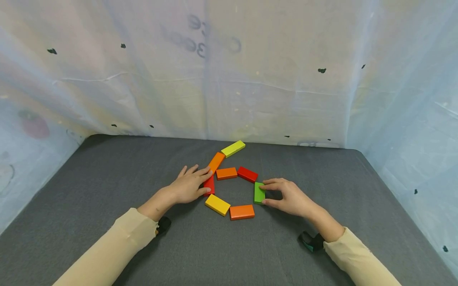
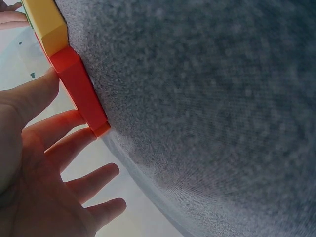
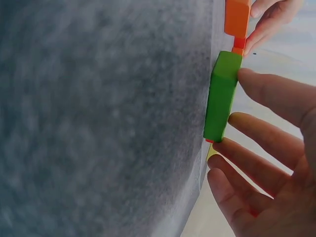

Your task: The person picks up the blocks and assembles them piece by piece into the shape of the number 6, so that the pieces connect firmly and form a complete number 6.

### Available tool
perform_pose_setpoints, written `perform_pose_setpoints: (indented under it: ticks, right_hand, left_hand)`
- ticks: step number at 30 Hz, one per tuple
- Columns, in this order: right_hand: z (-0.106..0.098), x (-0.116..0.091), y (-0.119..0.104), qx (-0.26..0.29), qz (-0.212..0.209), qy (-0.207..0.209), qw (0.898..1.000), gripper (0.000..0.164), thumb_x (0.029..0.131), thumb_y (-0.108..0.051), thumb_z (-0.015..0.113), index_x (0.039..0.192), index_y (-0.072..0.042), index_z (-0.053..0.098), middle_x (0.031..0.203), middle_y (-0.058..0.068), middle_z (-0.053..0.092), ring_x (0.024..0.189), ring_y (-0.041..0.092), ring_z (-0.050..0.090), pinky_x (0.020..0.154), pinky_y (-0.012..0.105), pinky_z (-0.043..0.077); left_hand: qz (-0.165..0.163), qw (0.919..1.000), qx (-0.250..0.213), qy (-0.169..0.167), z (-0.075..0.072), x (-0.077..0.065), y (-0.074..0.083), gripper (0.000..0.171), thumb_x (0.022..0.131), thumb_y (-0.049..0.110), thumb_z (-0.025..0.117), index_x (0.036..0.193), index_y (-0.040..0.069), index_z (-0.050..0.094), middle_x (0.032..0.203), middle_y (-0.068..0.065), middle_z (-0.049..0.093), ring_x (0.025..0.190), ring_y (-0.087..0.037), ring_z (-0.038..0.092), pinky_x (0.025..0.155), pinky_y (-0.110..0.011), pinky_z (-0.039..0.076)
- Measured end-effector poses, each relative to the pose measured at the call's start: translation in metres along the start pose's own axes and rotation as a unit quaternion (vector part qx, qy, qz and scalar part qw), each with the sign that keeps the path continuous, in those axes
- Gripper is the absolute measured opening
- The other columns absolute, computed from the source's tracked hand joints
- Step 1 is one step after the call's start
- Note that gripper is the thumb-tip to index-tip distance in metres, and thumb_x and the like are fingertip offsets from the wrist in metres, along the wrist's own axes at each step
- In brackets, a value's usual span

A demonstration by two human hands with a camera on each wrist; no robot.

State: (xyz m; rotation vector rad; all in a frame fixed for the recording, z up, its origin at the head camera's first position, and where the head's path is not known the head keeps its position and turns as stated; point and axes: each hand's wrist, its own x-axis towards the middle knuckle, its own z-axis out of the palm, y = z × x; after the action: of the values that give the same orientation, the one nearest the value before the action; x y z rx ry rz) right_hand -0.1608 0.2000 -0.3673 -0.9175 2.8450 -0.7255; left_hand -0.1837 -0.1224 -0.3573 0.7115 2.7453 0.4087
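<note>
Flat coloured blocks form a ring with a tail on a dark grey cloth. My left hand, fingers spread, touches the left red block with its thumb and forefinger, near where that block meets an orange block. Beside the green block on the ring's right is my right hand; its thumb and fingertips rest against the block's upper edge in the right wrist view, and its palm is free. Below the left red block lies a yellow block, with another orange block to its right.
Across the top of the ring lie an orange block and a red block. A yellow-green block ends the tail, close to the back edge. Pale sheeting rises behind the grey surface and along both sides.
</note>
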Motion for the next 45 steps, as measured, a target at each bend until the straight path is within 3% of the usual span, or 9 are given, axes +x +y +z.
perform_pose_setpoints:
  ticks: [45]
  right_hand:
    - [0.0027, 0.0035, -0.0057, 0.01, -0.015, 0.005, 1.0, 0.038, 0.087, -0.028, 0.071, 0.121, -0.01, 0.068, 0.131, 0.012, 0.06, 0.121, 0.031, 0.054, 0.097, 0.054, 0.045]
  left_hand:
    - [0.007, 0.9999, -0.004, 0.009, 0.0016, -0.0023, -0.0013, 0.06, 0.098, 0.03, 0.055, 0.149, 0.006, 0.035, 0.156, -0.014, 0.028, 0.144, -0.045, 0.016, 0.114, -0.065, 0.005]
